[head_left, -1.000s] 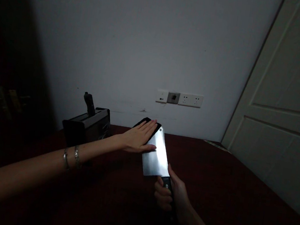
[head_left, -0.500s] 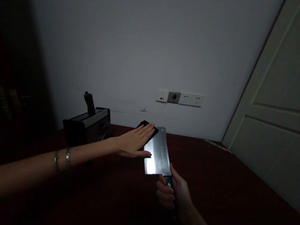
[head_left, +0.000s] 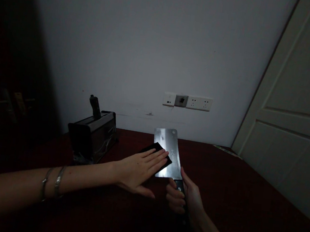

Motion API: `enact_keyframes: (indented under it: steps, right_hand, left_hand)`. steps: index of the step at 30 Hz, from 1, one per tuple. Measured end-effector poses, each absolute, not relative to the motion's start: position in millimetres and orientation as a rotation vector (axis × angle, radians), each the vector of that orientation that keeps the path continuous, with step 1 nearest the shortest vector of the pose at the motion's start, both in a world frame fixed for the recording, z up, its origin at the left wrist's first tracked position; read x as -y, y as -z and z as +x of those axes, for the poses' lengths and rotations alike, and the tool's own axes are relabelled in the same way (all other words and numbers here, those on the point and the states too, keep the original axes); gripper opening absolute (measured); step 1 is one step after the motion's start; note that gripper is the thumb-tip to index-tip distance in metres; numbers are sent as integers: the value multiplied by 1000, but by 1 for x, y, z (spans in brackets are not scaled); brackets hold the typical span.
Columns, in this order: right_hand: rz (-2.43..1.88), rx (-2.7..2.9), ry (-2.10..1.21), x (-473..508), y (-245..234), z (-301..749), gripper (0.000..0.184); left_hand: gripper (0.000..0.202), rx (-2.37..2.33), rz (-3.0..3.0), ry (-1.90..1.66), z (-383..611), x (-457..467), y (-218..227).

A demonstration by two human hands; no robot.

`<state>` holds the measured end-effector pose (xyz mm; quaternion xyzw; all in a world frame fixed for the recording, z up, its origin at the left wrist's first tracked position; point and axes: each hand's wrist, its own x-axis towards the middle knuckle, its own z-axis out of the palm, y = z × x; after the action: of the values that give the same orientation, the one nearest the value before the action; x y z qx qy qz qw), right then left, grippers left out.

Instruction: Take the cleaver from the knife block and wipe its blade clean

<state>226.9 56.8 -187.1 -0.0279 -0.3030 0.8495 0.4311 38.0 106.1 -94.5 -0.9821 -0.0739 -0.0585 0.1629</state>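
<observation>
While right hand [head_left: 193,199] grips cleaver [head_left: 169,138], left hand [head_left: 138,170] spread flat on black cloth [head_left: 157,146], knife block [head_left: 101,137] nearby, sockets [head_left: 199,103] behind

Cleaver blade [head_left: 172,144] — faint marking [head_left: 172,153], no readable text

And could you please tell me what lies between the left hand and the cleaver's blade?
In the head view, a black cloth lies between left hand and blade.
</observation>
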Motion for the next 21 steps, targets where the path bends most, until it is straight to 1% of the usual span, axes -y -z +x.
enact_keyframes:
  steps: [9,16,21]
  right_hand:
    - [-60,755,-2097,-56,184,226,48]
    - [-175,724,-2098,-59,188,227,56]
    - [-223,723,-2061,-59,189,228,57]
  left_hand:
    - [90,110,-2828,129,33,-96,102]
    - [87,59,-2835,121,45,-93,100]
    - [83,32,-2822,105,48,-96,98]
